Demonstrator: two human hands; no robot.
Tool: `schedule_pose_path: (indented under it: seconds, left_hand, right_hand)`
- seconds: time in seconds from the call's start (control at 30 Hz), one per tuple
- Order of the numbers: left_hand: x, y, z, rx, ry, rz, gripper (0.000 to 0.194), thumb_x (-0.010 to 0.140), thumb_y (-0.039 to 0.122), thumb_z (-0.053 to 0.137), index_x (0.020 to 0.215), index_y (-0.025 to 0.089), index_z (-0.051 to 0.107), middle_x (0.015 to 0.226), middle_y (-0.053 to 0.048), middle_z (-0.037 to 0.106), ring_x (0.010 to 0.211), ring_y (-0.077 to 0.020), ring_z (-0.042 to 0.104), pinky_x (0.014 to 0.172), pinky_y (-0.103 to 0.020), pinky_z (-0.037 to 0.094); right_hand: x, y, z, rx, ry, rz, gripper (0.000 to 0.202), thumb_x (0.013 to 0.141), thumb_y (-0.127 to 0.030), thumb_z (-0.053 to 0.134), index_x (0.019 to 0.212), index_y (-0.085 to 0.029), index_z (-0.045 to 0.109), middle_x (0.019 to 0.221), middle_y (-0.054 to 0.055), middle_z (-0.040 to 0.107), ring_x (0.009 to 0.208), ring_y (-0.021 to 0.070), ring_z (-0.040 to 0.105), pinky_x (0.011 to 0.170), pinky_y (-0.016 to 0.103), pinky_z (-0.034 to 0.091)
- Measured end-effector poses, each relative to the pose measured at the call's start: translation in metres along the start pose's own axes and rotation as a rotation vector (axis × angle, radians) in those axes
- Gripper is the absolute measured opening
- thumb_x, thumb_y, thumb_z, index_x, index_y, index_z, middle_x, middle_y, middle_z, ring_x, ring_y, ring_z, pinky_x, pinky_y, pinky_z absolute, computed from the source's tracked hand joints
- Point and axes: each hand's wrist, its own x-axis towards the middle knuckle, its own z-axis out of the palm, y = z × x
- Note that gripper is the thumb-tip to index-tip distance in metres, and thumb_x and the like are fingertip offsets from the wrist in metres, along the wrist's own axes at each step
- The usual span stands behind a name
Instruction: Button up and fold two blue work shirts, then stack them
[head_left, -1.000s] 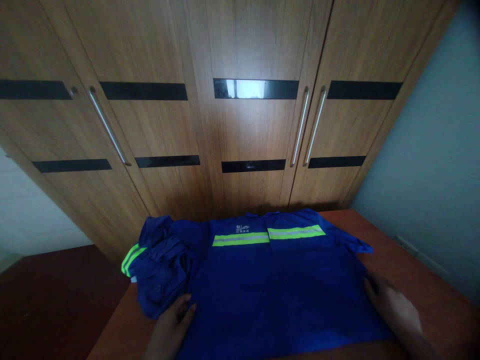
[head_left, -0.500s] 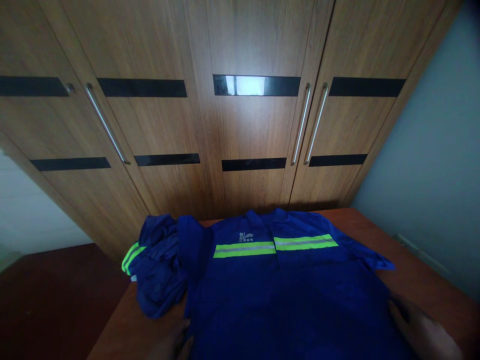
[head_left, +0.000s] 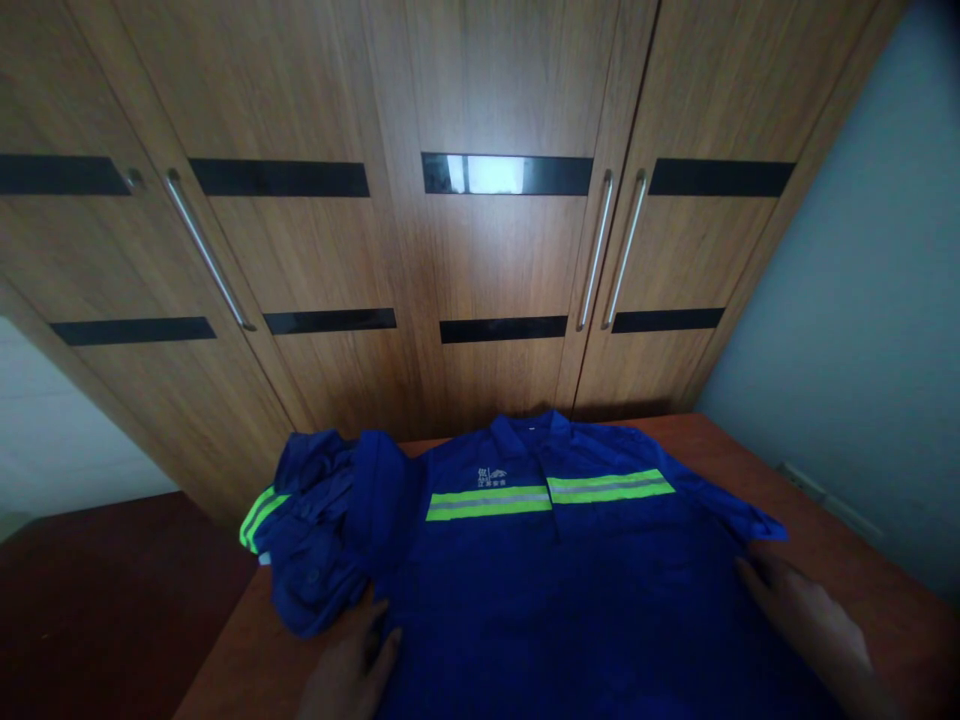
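A dark blue work shirt [head_left: 570,570] lies spread front up on the reddish-brown table, collar at the far side. Bright yellow-green bands with a grey stripe cross its chest, and a small white emblem sits above the left band. At the shirt's left edge is my left hand [head_left: 349,665], open, its thumb and forefinger apart on the cloth. My right hand [head_left: 810,615] rests open along the right edge, below the short sleeve. The lower part of the shirt falls outside the view.
A crumpled blue garment [head_left: 311,545] with yellow-green bands lies left of the shirt, touching its sleeve. Wooden wardrobe doors [head_left: 502,260] with metal handles stand behind the table [head_left: 697,445]. A pale wall [head_left: 847,330] rises on the right.
Both hands have moved farther up along the shirt's side edges, toward the sleeves. The right hand has also shifted left. The shirt's collar sits slightly more raised.
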Motion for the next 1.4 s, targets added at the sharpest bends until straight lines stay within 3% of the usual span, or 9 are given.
schedule_pose_path:
  seconds: [0.13,0.33,0.57,0.8,0.9,1.07,1.27,1.33,1.4]
  left_hand:
    - [0.013,0.008,-0.001,0.022,0.025,0.029,0.053,0.088,0.040,0.034,0.127,0.007,0.051,0.079,-0.007,0.071,0.077,-0.0222,0.069,0.072,-0.030,0.050]
    - [0.016,0.008,0.001,0.025,0.085,0.044,0.050,0.088,0.035,0.035,0.129,0.013,0.051,0.077,-0.003,0.069,0.076,-0.0200,0.069,0.070,-0.027,0.049]
    - [0.012,0.003,0.004,0.032,0.189,0.115,0.049,0.087,0.038,0.039,0.130,0.021,0.054,0.080,-0.002,0.070,0.083,-0.0210,0.069,0.072,-0.026,0.052]
    - [0.014,0.000,0.007,0.055,0.180,0.115,0.045,0.088,0.037,0.040,0.128,0.021,0.055,0.093,-0.004,0.071,0.088,-0.0214,0.068,0.082,-0.031,0.052]
    - [0.013,0.002,0.008,0.145,0.211,0.150,0.042,0.089,0.034,0.039,0.125,0.020,0.057,0.101,-0.007,0.067,0.095,-0.0224,0.066,0.083,-0.032,0.053]
    - [0.005,0.012,0.010,0.241,0.384,0.353,0.036,0.090,0.029,0.042,0.120,0.021,0.060,0.112,-0.009,0.061,0.104,-0.0233,0.061,0.093,-0.036,0.050]
    - [-0.007,0.025,0.034,0.437,0.271,0.775,0.049,0.088,0.033,0.052,0.137,0.032,0.045,0.147,-0.004,0.042,0.129,-0.0271,0.044,0.101,-0.043,0.046]
    - [-0.009,0.026,0.041,0.538,0.264,0.823,0.058,0.089,0.037,0.053,0.143,0.033,0.035,0.152,-0.003,0.033,0.134,-0.0290,0.038,0.103,-0.046,0.043]
    - [-0.009,0.025,0.044,0.611,0.278,0.836,0.061,0.089,0.040,0.051,0.146,0.033,0.029,0.154,-0.003,0.030,0.135,-0.0294,0.036,0.104,-0.046,0.041]
  right_hand:
    - [0.017,-0.014,0.005,-0.028,-0.122,-0.020,0.055,0.085,-0.058,0.032,0.105,-0.021,0.067,0.098,0.015,0.072,0.084,0.0325,0.070,0.070,0.043,0.053]
    - [0.023,-0.011,0.013,-0.042,-0.090,-0.074,0.052,0.087,-0.052,0.032,0.112,-0.020,0.065,0.101,0.014,0.072,0.086,0.0319,0.070,0.069,0.041,0.054]
    - [0.024,-0.016,0.003,-0.019,0.046,-0.040,0.056,0.089,-0.053,0.028,0.115,-0.019,0.065,0.095,0.014,0.073,0.078,0.0327,0.070,0.066,0.041,0.054]
    - [0.031,-0.013,0.010,0.008,0.023,-0.024,0.057,0.088,-0.055,0.029,0.116,-0.019,0.063,0.099,0.012,0.072,0.083,0.0311,0.069,0.071,0.039,0.054]
    - [0.025,-0.013,0.014,-0.014,0.032,-0.104,0.052,0.089,-0.048,0.031,0.114,-0.017,0.063,0.106,0.012,0.070,0.091,0.0300,0.067,0.079,0.039,0.053]
    - [0.006,-0.023,0.012,-0.012,0.336,-0.290,0.046,0.090,-0.040,0.033,0.117,-0.013,0.059,0.118,0.015,0.062,0.109,0.0303,0.058,0.099,0.043,0.043]
    - [-0.009,-0.037,0.031,0.126,0.184,-0.497,0.045,0.088,-0.044,0.039,0.115,-0.015,0.060,0.120,0.015,0.062,0.110,0.0290,0.059,0.098,0.046,0.045]
    - [-0.005,-0.031,0.034,0.182,0.146,-0.428,0.045,0.086,-0.048,0.040,0.111,-0.018,0.063,0.119,0.012,0.064,0.108,0.0296,0.061,0.094,0.045,0.047]
    - [0.006,-0.019,0.028,0.249,0.148,-0.183,0.047,0.085,-0.053,0.039,0.106,-0.021,0.065,0.109,0.011,0.068,0.096,0.0305,0.066,0.080,0.044,0.053]
